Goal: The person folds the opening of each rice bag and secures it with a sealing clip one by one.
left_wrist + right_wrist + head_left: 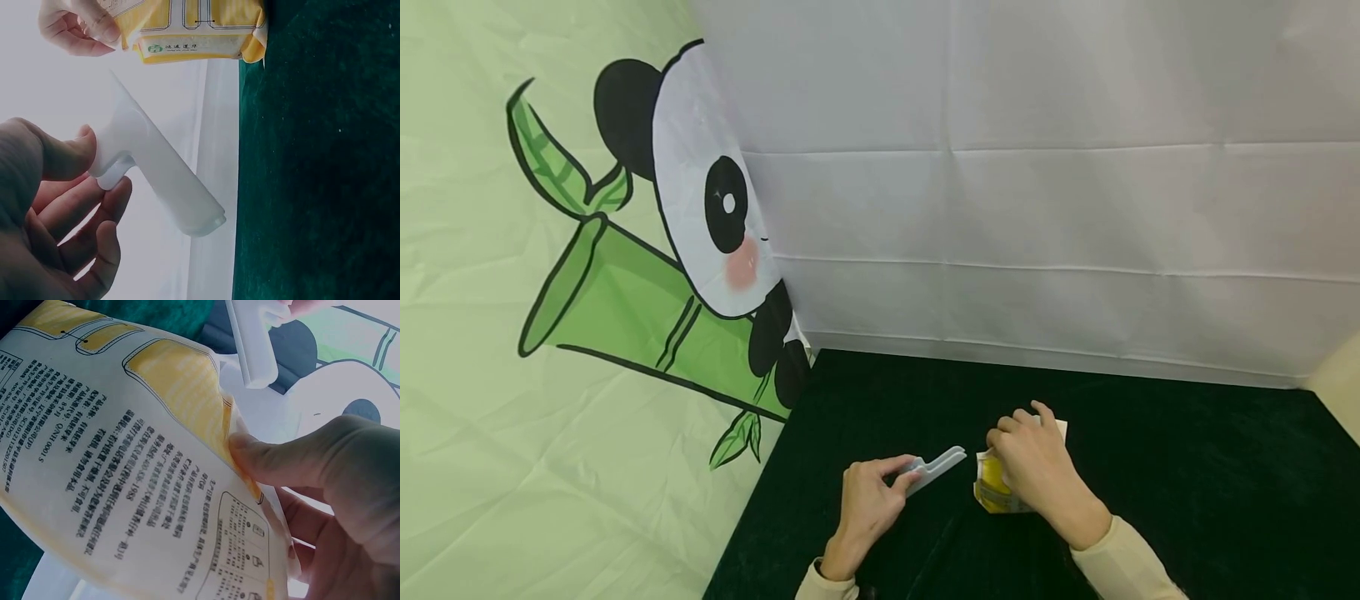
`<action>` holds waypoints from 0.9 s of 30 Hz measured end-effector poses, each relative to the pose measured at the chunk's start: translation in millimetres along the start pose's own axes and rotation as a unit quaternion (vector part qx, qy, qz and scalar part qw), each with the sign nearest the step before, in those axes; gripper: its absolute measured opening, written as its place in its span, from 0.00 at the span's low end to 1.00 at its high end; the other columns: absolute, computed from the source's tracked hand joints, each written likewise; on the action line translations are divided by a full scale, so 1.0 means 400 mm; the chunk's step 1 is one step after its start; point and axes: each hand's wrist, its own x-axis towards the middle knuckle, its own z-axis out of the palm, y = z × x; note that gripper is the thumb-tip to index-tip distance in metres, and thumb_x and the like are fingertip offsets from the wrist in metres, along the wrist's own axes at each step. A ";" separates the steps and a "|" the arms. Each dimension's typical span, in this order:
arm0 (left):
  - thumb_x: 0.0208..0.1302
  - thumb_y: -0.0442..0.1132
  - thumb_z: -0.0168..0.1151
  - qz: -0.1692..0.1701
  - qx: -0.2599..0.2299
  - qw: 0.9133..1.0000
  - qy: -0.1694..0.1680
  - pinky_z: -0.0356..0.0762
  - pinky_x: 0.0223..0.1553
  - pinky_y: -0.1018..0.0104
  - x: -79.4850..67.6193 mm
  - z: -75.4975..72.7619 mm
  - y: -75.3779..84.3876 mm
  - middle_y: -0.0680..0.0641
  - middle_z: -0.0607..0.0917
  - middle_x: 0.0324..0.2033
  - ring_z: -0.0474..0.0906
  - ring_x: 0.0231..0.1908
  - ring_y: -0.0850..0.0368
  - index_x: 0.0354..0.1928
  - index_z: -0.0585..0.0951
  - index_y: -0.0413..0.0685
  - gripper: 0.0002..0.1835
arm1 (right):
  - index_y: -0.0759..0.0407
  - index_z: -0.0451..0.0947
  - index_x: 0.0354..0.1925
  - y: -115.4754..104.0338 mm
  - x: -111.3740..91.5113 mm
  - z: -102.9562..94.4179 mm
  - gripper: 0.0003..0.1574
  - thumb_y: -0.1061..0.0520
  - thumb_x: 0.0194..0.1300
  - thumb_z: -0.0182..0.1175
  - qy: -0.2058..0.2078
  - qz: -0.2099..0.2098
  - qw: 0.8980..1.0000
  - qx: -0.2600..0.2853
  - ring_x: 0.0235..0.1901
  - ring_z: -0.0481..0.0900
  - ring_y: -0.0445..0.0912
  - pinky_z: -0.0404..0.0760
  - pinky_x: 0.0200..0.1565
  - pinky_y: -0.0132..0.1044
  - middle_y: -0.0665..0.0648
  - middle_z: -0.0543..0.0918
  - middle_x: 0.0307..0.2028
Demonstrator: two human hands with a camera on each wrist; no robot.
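Observation:
My left hand (871, 504) pinches a white plastic bag clip (937, 468) between thumb and fingers. In the left wrist view the clip (178, 178) has a long, smooth bar, and its short tabs lie between the thumb and fingertips. Just to the right, my right hand (1043, 471) grips the upper edge of a yellow and white printed food bag (992, 483). The right wrist view shows the thumb pressed on the edge of the bag (112, 444), whose face carries dense print. A small gap separates clip and bag. Whatever fills the bag is hidden.
A dark green cloth (1187, 483) covers the table. Behind it hangs a pale grey sheet (1037, 208). On the left is a light green sheet (475, 433) printed with a panda (707, 183) and bamboo.

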 end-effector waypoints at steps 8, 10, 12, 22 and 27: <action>0.71 0.43 0.71 0.011 -0.005 1.000 -0.001 0.70 0.17 0.73 0.006 0.017 0.006 0.50 0.93 0.35 0.70 0.15 0.69 0.49 0.92 0.51 0.10 | 0.55 0.89 0.35 0.000 -0.001 0.002 0.14 0.62 0.50 0.84 0.003 -0.003 1.000 0.002 0.45 0.85 0.55 0.73 0.67 0.72 0.55 0.91 0.38; 0.71 0.43 0.71 0.014 -0.004 1.000 -0.002 0.70 0.17 0.73 0.010 0.021 0.008 0.50 0.93 0.35 0.69 0.14 0.70 0.49 0.93 0.51 0.10 | 0.55 0.90 0.35 0.000 -0.002 0.003 0.14 0.62 0.50 0.84 0.002 -0.002 1.000 0.004 0.45 0.85 0.56 0.73 0.67 0.72 0.55 0.91 0.38; 0.71 0.43 0.70 0.017 -0.003 1.000 -0.004 0.70 0.17 0.73 0.013 0.024 0.011 0.49 0.94 0.36 0.69 0.14 0.70 0.49 0.92 0.51 0.10 | 0.55 0.90 0.36 0.000 -0.002 0.003 0.14 0.61 0.50 0.83 0.001 -0.001 1.000 0.005 0.45 0.85 0.56 0.73 0.67 0.72 0.55 0.91 0.38; 0.72 0.43 0.69 0.016 -0.016 1.000 -0.018 0.71 0.17 0.73 0.021 0.044 0.020 0.49 0.93 0.37 0.70 0.14 0.68 0.50 0.92 0.51 0.10 | 0.55 0.90 0.36 0.002 -0.002 0.004 0.14 0.60 0.51 0.84 0.004 -0.003 1.000 0.004 0.46 0.85 0.56 0.73 0.67 0.72 0.55 0.91 0.38; 0.72 0.43 0.69 0.017 -0.022 0.999 -0.019 0.71 0.17 0.74 0.024 0.049 0.020 0.48 0.93 0.37 0.71 0.14 0.68 0.51 0.92 0.51 0.11 | 0.55 0.89 0.36 0.003 -0.002 0.002 0.14 0.60 0.51 0.84 0.001 -0.002 1.000 0.004 0.46 0.85 0.56 0.73 0.67 0.72 0.55 0.91 0.38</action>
